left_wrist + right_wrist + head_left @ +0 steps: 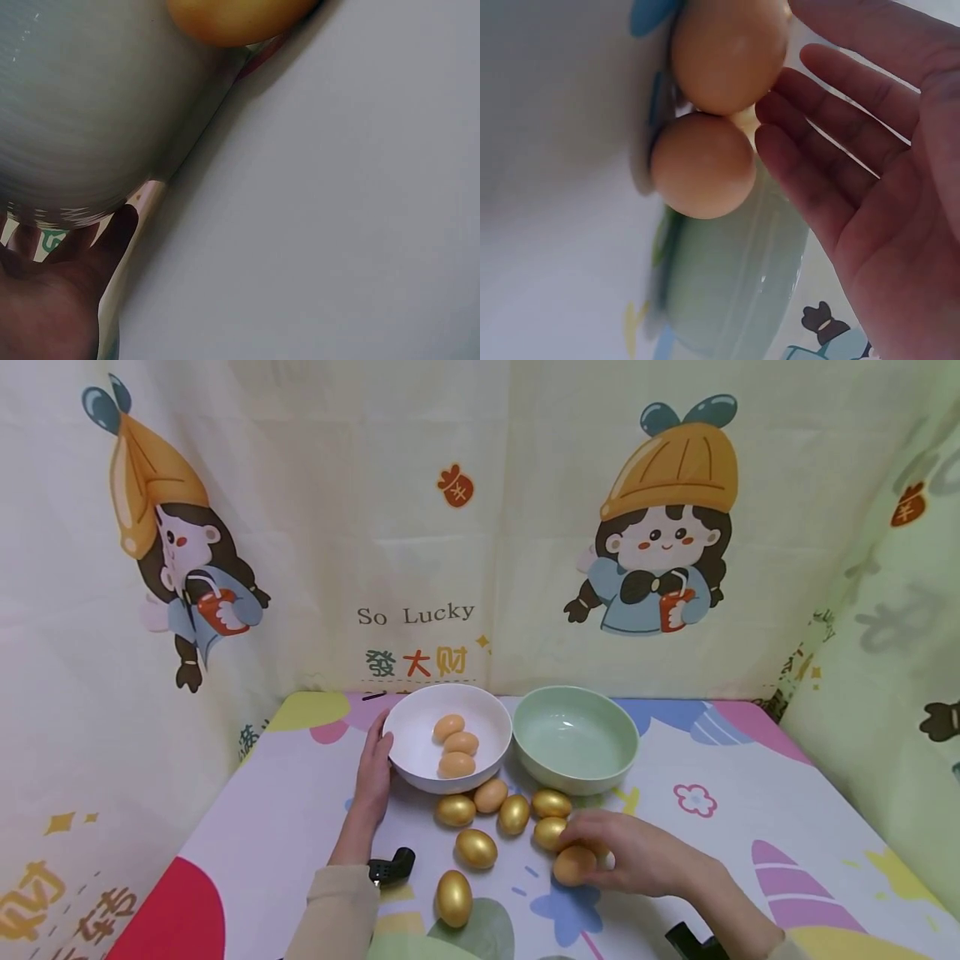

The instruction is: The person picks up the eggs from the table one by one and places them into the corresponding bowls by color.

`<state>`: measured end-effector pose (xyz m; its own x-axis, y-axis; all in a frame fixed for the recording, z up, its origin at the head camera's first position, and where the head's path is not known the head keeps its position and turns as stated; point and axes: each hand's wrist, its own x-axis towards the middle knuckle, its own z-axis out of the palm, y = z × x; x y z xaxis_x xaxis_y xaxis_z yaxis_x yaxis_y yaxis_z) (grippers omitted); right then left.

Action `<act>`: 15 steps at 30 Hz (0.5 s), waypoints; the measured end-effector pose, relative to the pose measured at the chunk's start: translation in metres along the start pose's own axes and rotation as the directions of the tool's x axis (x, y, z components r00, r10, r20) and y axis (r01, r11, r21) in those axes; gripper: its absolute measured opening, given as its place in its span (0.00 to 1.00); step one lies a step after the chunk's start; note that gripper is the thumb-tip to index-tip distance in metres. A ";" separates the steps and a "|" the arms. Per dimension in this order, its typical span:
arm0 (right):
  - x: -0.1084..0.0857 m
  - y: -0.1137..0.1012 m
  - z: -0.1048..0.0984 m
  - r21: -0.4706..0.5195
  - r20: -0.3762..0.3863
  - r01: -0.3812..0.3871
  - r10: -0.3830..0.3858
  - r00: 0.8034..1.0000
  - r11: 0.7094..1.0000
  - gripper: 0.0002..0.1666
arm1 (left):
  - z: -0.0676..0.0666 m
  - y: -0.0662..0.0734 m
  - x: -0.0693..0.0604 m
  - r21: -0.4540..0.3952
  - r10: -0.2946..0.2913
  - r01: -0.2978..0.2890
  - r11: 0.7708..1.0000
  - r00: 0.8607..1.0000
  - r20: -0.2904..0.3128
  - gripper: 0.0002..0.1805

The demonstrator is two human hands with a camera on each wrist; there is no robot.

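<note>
My left hand [372, 774] rests against the left outer side of a white bowl [402, 760], its fingers touching the wall in the left wrist view. Three brown eggs [457, 765] lie inside that bowl. Over a brown egg [574, 866] on the table is my right hand [637, 852], thumb on the near side and fingers beyond it. In the right wrist view those fingers look nearly straight beside two brown eggs [703, 165]; firm contact is unclear. Part of another egg is hidden behind the fingers. A golden egg [550, 833] sits just left of them.
A green bowl [576, 735] stands right of the white one. Several golden eggs [476, 849] and one brown egg [491, 795] lie in front of the bowls. Black wrist devices [393, 867] show at both arms. A printed curtain [525, 527] hangs behind the patterned table [675, 877].
</note>
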<state>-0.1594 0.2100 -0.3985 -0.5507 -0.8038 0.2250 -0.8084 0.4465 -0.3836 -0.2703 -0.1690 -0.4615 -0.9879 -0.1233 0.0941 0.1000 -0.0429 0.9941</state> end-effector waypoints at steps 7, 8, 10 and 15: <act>-0.007 -0.002 0.003 -0.070 0.035 -0.053 0.056 0.998 0.996 0.21 | 0.001 -0.001 -0.001 0.017 0.017 -0.017 1.000 1.000 -0.014 0.29; -0.007 -0.002 0.003 -0.073 0.037 -0.057 0.060 0.998 0.996 0.22 | 0.001 -0.001 -0.001 0.016 0.019 -0.019 1.000 1.000 -0.014 0.29; -0.007 -0.002 0.003 -0.091 0.035 -0.052 0.056 0.998 0.994 0.22 | 0.001 0.000 -0.001 0.013 0.020 -0.020 1.000 1.000 -0.018 0.29; -0.006 -0.003 0.006 -0.153 0.021 -0.013 0.016 1.000 0.988 0.23 | 0.001 0.000 -0.001 0.007 0.015 -0.015 1.000 1.000 -0.017 0.30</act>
<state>-0.1521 0.2113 -0.4042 -0.5592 -0.8045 0.2001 -0.8236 0.5115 -0.2450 -0.2691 -0.1681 -0.4618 -0.9841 -0.1408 0.1079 0.1138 -0.0346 0.9929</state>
